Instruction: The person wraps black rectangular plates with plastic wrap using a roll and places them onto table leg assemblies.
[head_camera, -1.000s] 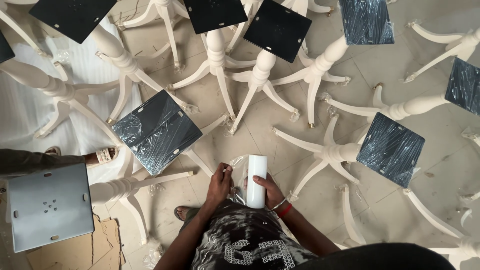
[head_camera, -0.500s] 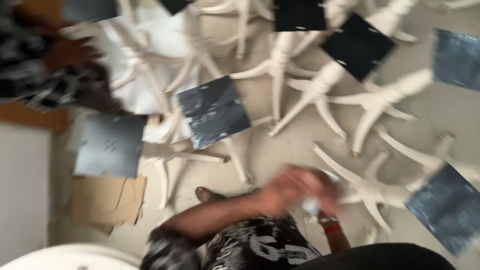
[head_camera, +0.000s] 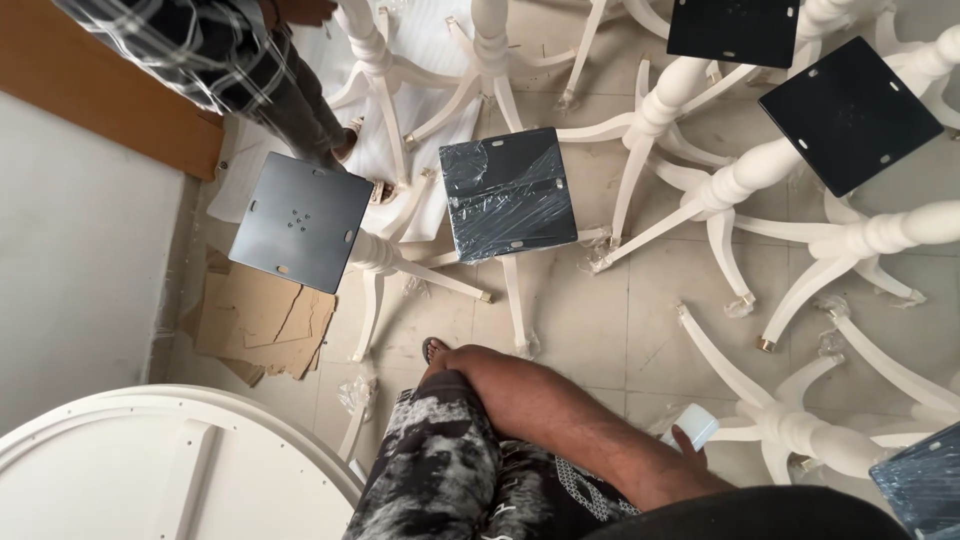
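1. The person's left hand (head_camera: 468, 372) is resting on their own thigh, on the patterned black-and-white shorts (head_camera: 440, 470). Its fingers are curling over the knee, grasping nothing but cloth.
2. The right hand (head_camera: 690, 445) is mostly hiding behind the left forearm; only a fingertip or thumb is showing. It is touching a white roll (head_camera: 690, 425) low at the person's right side. Whether the fingers are clenching around it I cannot tell.
3. The white roll is sitting just above the floor, beside the nearest white pedestal base (head_camera: 790, 425), whose curved legs are spreading across the tiles.
4. A foot in a sandal (head_camera: 433, 350) is peeking out past the knee.
5. Straight ahead, a pedestal base is carrying a black square plate wrapped in clear film (head_camera: 508, 193). To its left, a bare grey square plate (head_camera: 300, 222) with small holes is tilting on another base.
6. More white bases with black plates (head_camera: 850, 115) are crowding the far right.
7. Another person in a plaid shirt (head_camera: 200, 50) is standing at upper left.
8. Torn cardboard (head_camera: 262, 320) is lying on the floor by the wall; a round white table top (head_camera: 150, 460) is filling the lower left corner.
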